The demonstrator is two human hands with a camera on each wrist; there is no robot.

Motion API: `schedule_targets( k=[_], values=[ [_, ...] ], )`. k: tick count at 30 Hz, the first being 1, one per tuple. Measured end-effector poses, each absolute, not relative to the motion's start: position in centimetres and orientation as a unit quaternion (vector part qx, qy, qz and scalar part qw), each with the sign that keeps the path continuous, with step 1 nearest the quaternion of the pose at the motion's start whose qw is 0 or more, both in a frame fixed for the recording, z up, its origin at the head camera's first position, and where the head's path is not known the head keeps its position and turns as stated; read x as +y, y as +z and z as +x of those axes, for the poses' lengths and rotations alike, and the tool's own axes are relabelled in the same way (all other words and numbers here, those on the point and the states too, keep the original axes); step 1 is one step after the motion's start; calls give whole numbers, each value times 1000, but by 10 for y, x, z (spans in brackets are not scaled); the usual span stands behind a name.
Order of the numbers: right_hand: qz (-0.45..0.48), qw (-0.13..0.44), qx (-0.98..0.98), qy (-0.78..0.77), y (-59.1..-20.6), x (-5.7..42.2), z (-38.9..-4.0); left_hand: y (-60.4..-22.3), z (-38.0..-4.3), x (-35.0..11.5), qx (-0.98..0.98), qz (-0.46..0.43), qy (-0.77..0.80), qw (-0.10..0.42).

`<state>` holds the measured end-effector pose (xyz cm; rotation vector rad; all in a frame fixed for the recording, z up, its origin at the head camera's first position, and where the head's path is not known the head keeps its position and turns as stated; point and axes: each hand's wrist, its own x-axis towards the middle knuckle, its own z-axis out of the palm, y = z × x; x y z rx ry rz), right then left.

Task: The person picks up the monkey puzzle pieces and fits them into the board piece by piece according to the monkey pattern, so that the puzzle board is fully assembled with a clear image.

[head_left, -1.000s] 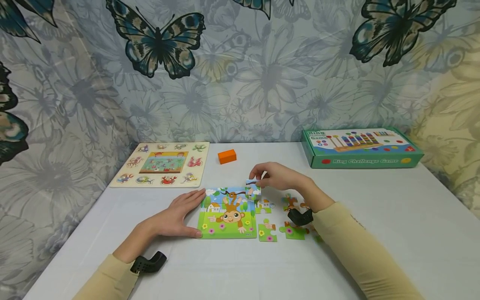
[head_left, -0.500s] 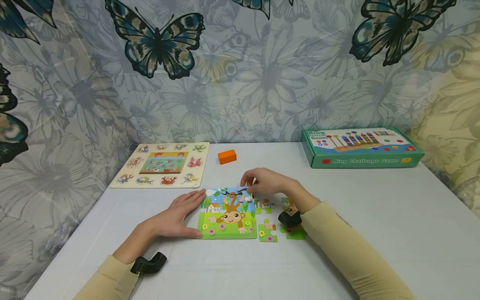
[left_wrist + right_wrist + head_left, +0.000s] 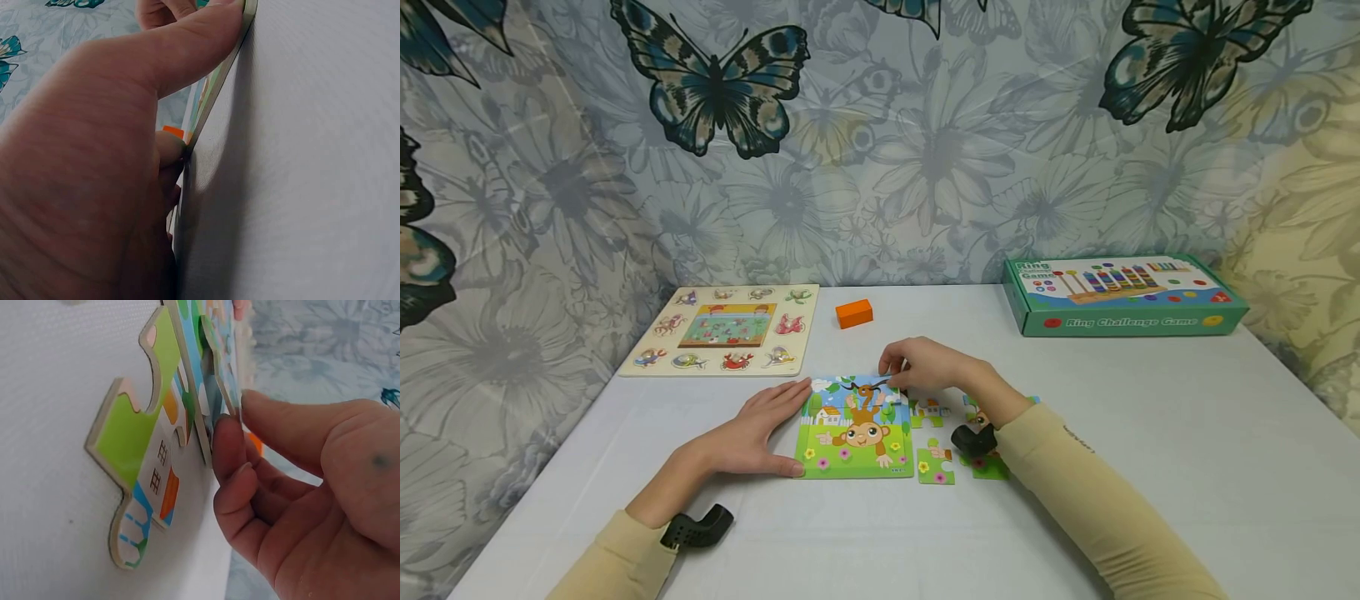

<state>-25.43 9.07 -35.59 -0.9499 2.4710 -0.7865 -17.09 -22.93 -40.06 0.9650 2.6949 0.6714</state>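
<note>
A monkey picture puzzle board (image 3: pixel 850 454) lies flat in front of me. My left hand (image 3: pixel 741 435) rests along its left side, thumb and straight fingers touching the edge. Over the board's upper right corner, my right hand (image 3: pixel 936 365) pinches a puzzle piece (image 3: pixel 225 372) between thumb and forefinger. That piece is tilted in the right wrist view, one edge raised. Right of the board lie a loose piece with a house (image 3: pixel 929 411) and one with a flower (image 3: pixel 934 468). More loose pieces (image 3: pixel 990 469) are partly hidden under my right wrist.
Behind the board at left lies a sea-animal peg board (image 3: pixel 726 325). An orange block (image 3: pixel 854 313) sits at the back middle, and a green Ring Challenge Game box (image 3: pixel 1127 300) at the back right. Patterned cloth hangs behind the white table (image 3: pixel 820 542).
My right hand has moved left and slightly down with the puzzle piece, bringing it onto the board's upper right corner. My left hand has stayed in place.
</note>
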Motion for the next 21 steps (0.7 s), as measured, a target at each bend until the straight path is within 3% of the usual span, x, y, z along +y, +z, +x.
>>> schedule_targets(
  k=[21],
  values=[
    [-356, 186, 891, -212, -355, 86, -243, -401, -170, -230, 911, 327, 228, 100]
  ],
)
